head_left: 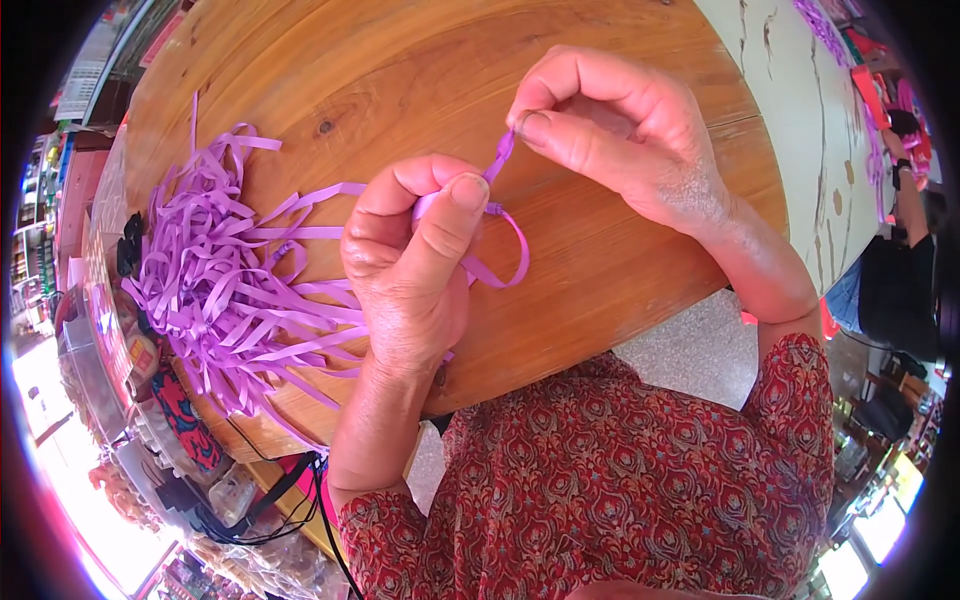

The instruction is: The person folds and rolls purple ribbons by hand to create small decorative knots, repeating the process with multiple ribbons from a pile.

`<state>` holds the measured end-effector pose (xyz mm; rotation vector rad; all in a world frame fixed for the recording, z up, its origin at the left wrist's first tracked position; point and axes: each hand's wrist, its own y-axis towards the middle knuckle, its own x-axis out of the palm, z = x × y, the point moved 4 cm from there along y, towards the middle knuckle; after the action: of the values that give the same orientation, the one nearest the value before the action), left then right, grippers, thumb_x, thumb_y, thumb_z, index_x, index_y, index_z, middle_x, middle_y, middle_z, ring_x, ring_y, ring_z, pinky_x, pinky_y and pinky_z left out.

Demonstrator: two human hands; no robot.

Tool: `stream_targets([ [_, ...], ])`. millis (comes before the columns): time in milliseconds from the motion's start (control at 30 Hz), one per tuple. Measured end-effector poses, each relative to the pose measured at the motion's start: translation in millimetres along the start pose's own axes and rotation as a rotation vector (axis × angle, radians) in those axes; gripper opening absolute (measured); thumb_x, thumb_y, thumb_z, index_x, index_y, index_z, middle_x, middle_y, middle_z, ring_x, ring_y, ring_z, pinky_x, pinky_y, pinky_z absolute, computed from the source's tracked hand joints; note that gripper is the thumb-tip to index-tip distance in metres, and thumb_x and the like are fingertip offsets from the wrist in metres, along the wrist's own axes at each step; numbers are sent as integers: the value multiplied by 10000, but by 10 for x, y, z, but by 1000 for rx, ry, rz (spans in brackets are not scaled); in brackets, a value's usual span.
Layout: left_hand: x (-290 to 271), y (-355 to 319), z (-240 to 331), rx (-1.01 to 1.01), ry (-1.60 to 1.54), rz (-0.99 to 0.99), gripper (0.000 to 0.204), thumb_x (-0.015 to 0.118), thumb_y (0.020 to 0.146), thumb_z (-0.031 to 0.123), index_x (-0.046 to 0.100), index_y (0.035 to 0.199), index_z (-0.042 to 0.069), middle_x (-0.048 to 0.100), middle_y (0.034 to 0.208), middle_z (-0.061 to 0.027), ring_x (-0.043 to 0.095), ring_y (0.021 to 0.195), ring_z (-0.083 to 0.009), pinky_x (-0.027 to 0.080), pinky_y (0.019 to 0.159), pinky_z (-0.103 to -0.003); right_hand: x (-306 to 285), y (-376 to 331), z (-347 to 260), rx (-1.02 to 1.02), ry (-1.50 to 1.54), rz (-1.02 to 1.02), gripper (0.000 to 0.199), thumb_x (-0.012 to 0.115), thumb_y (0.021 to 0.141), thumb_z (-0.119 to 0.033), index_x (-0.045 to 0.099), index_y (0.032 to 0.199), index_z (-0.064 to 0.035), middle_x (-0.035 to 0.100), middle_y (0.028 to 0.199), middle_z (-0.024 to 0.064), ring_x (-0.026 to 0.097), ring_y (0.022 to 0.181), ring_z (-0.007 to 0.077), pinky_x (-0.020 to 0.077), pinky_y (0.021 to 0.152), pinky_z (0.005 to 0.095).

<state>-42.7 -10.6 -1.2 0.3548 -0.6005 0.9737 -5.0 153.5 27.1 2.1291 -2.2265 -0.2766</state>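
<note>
Above the wooden table, my left hand (415,260) is closed, with thumb and forefinger pinching a purple ribbon (500,157). A loop of that ribbon hangs below the pinch on the right, with a small dark purple knot or binding near its top. Up and to the right, my right hand (620,140) pinches the ribbon's upper end between thumb and forefinger. The short piece between both hands looks folded or twisted. Beyond my left hand lies a large tangled heap of purple ribbons (210,290); several strands run from it to behind my left wrist.
The round wooden table (620,290) fills the middle. A pale table (830,130) with dark streaks adjoins it on the right, with more purple ribbon (822,28) at its far end. Another person (895,285) in dark clothing is at the right. Black cables (322,500) hang by the table's lower left edge.
</note>
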Motion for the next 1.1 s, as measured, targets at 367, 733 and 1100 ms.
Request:
stream_targets([
  [367,15,-23,3,4,145,-1,111,643,824,-18,622,932,-4,605,810,5,518,705,-42,414,638,-168,76,-53,-216,-715,-785,-11,372,749,610,-193,701,962,-84,610,839,33,551,797,219,440,689,336],
  [733,-31,61,179,138,427,89,66,655,811,-22,639,871,-1,596,751,15,483,645,-25,373,577,-150,-188,132,-238,-1053,-986,67,130,652,721,-91,648,849,-75,562,793,7,520,781,187,395,677,327],
  [1100,286,2,516,273,-37,-163,128,537,919,129,578,982,25,329,594,48,257,489,-73,207,468,-236,464,-101,90,-296,-244,-303,429,743,711,-161,602,1108,-79,626,867,60,580,845,198,446,716,340],
])
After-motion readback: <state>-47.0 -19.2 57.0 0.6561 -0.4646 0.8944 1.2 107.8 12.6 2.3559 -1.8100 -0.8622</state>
